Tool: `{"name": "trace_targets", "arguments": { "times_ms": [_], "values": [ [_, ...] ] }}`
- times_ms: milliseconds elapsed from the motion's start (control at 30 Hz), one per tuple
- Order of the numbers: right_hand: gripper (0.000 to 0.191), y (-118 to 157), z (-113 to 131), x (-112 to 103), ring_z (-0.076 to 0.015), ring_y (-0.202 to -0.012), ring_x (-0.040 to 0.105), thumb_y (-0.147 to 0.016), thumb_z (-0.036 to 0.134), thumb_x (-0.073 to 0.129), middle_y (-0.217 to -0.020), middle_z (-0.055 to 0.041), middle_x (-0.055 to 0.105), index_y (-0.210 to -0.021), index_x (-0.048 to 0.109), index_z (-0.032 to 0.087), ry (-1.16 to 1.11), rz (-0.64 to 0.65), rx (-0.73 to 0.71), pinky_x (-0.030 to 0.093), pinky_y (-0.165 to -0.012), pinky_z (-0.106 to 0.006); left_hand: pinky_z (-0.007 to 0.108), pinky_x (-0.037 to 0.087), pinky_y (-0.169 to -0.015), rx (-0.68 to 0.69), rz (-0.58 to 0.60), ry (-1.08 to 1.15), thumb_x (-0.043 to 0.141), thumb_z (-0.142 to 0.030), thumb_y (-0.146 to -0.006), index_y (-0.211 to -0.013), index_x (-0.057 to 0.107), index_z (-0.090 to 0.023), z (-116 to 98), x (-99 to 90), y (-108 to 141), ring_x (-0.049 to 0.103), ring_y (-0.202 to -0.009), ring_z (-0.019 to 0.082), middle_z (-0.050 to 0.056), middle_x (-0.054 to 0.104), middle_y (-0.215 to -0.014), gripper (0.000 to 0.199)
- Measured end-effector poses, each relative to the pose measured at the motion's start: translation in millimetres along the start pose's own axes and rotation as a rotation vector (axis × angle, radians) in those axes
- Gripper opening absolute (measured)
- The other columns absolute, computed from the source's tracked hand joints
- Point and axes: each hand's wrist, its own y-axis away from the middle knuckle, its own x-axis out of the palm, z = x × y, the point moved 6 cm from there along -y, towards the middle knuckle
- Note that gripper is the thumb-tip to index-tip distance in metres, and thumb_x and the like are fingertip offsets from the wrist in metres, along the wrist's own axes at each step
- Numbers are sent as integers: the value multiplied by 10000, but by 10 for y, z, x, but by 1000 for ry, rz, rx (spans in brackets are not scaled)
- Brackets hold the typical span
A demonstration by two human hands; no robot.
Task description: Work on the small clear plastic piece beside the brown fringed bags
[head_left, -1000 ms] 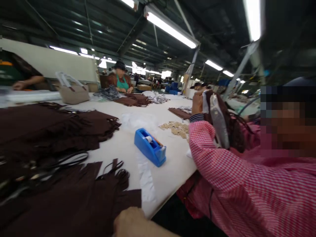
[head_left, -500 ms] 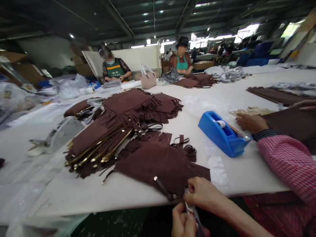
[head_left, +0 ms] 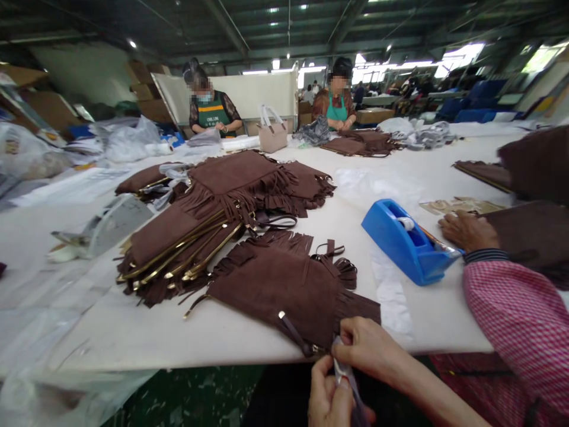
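Observation:
A brown fringed bag (head_left: 275,284) lies flat at the table's front edge, its zipper side towards me and a strap with a metal tip across its corner. At that corner my right hand (head_left: 371,350) is closed in a pinch on a strip of clear plastic wrap (head_left: 342,369). Just below it, my left hand (head_left: 331,394) is closed around the same wrap, thumb on top. The wrap hangs down over the table edge. Whatever lies inside the wrap or under my fingertips is hidden.
A pile of brown fringed bags (head_left: 231,178) lies behind. To the right stands a blue tape dispenser (head_left: 409,243), close to a co-worker's hand (head_left: 469,231) on brown material. Two people work across the table (head_left: 178,350), near a beige handbag (head_left: 273,136).
The co-worker's near hand has flattened, and a brown piece at the right has been lifted. My hands keep their pinch on the wrap at the corner, with little movement. The view has shifted slightly.

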Motion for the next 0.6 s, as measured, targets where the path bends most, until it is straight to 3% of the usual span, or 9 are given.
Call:
{"name": "trace_targets", "arguments": {
  "times_ms": [133,367,600],
  "values": [
    [95,-16,-27,22,-109,-499,411,-597,247,495,-504,25,486,-526,474,187,-16,13,-26,204,-454,-246,239,394,-451,-10,13,4,548,-542,-633,-1001,465,-135,-16,29,-49,560,-430,140,9,595,-630,554],
    [77,7,-37,-31,-113,-527,436,-632,192,482,-551,9,508,-570,516,161,-128,105,-82,228,-448,-222,192,227,-357,-20,57,66,604,-653,-512,-738,485,-150,-104,95,-125,423,-297,77,-39,490,-429,564],
    [119,200,79,-210,-155,-602,525,-705,136,442,-654,-30,602,-727,547,188,25,33,-98,290,-518,-237,199,215,-361,-93,62,207,679,-618,-425,-699,503,-155,11,90,-207,415,-286,81,-38,491,-370,566]
  ]
}}
